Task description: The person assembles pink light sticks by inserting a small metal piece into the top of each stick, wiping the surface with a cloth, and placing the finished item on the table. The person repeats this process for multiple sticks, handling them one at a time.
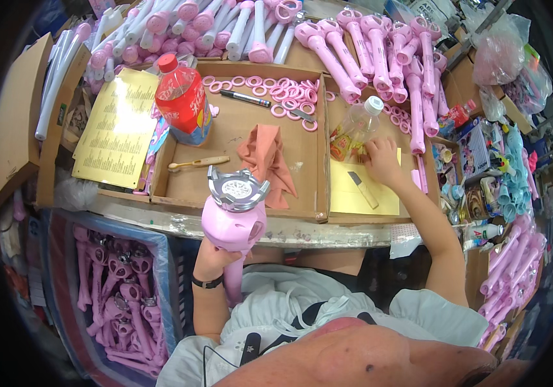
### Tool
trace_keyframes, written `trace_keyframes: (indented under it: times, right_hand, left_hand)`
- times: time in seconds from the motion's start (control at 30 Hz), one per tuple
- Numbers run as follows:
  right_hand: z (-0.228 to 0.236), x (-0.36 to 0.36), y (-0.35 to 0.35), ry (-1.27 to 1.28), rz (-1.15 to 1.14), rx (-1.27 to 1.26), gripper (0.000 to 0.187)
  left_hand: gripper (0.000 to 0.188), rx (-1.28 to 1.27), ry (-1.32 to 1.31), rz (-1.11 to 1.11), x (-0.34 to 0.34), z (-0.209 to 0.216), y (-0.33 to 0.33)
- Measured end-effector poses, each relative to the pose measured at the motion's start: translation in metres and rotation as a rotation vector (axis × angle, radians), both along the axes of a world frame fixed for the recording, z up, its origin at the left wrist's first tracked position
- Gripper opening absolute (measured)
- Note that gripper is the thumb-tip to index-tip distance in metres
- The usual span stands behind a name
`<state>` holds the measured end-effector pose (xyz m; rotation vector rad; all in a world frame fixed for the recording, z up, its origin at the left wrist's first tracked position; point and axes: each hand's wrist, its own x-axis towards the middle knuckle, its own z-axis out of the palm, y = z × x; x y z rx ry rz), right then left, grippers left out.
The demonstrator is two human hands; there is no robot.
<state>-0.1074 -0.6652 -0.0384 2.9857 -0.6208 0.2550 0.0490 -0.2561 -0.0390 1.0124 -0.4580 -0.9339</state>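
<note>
My left hand (pixel 216 258) is closed around a pink toy wand (pixel 228 226), held upright at the table's front edge. A silver crown-shaped piece (pixel 234 190) with a patterned disc tops the wand. To the right, my right hand (pixel 383 160) reaches into the right cardboard compartment, its fingers bent and slightly apart beside a clear plastic bottle (pixel 354 129). The fingertips are partly hidden against the bottle; I see nothing held in them. Below that hand, a small knife (pixel 365 191) lies on a yellow sheet (pixel 344 200).
The cardboard tray (pixel 212 174) holds an orange cloth (pixel 265 158), a wooden-handled brush (pixel 199 163), a marker (pixel 245 98), pink rings (pixel 289 90) and a red-labelled bottle (pixel 183 100). Pink wands (pixel 373 51) pile up behind. A blue crate (pixel 167 271) of wands stands at left.
</note>
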Motion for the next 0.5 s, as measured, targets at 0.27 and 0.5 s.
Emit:
trace_keyframes:
  times: [0.27, 0.5]
  right_hand:
    - [-0.02, -0.008, 0.009, -0.348, 0.065, 0.054, 0.029]
    - [-0.019, -0.008, 0.01, -0.45, 0.11, 0.139, 0.028]
  left_hand:
    - [0.053, -0.025, 0.027, 0.004, 0.0, 0.003, 0.0]
    - [0.071, -0.021, -0.003, 0.03, 0.001, -0.002, 0.003]
